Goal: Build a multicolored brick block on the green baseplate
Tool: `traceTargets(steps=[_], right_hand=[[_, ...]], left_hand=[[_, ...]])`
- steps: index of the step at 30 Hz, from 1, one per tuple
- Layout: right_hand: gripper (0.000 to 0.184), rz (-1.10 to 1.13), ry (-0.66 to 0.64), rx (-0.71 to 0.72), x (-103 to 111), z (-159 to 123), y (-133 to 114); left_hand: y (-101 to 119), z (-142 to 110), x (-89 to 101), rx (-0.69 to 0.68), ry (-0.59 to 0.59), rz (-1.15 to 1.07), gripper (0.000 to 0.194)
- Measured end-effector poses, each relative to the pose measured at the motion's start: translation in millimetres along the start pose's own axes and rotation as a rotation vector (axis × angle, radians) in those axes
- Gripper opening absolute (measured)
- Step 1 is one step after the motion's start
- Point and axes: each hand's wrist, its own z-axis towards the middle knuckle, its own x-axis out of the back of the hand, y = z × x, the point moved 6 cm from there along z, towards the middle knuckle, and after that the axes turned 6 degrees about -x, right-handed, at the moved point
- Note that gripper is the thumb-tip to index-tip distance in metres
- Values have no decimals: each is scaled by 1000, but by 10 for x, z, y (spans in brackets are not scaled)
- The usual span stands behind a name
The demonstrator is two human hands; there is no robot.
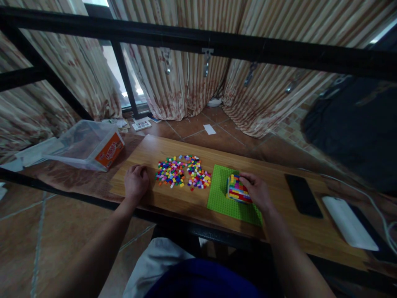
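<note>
My left hand [136, 181] rests on the table with its fingers curled in, left of a spread of small multicoloured toy bricks [171, 170]; the inside of the fist is hidden. A green studded baseplate [218, 194] lies right of the bricks. On it stands a block-shaped toy-brick structure [237, 191] in rows of red, yellow, blue and other colours. My right hand [257, 189] is closed at the upper right edge of this structure, thumb and fingers touching it. Any single brick between those fingertips is too small to make out.
The wooden table [167, 145] also bears a dark phone [303, 195] and a white oblong device [349, 223] with a cable at the right. A clear plastic box [80, 142] with an orange label stands left. A black metal bar [186, 39] crosses in front of curtains.
</note>
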Motion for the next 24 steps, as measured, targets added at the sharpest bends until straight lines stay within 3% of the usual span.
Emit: traceTargets(steps=[13,19,24], right_hand=[[50,106,-56,-102,-15,-16,-4],[50,360,201,-100,195,-54,86],[47,264,374,-31,336,-170,-68]], left_hand=[[29,2,4,-1,-26,3,33],[39,-3,13,1,-24,5,33],[33,-6,8,18,-25,-2,32]])
